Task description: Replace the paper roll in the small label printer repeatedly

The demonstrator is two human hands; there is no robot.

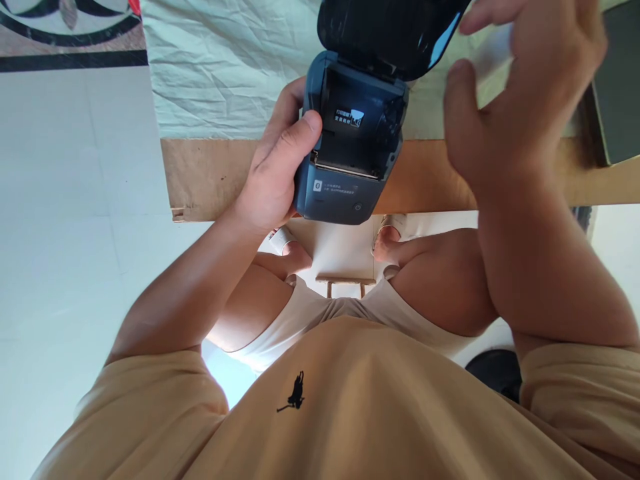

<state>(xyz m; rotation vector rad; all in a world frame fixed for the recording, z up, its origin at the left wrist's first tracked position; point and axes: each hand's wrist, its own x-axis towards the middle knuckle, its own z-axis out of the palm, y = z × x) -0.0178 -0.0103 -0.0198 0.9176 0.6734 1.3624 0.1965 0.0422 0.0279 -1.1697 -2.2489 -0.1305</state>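
Note:
My left hand grips a dark blue handheld label printer by its left side, thumb on the upper rim. The printer's black lid is swung up, away from me. Its paper bay shows bare inside, with a small white printed sticker on the floor. To the right of the printer, apart from it, is my right hand, thumb and fingers curved around a blurred small white object. What that object is stays unclear.
Under the printer, a wooden table carries a pale green wrinkled cloth. A dark flat-sided object stands at the table's right. Below the table edge are my legs and a small wooden stool. Pale floor tiles lie to the left.

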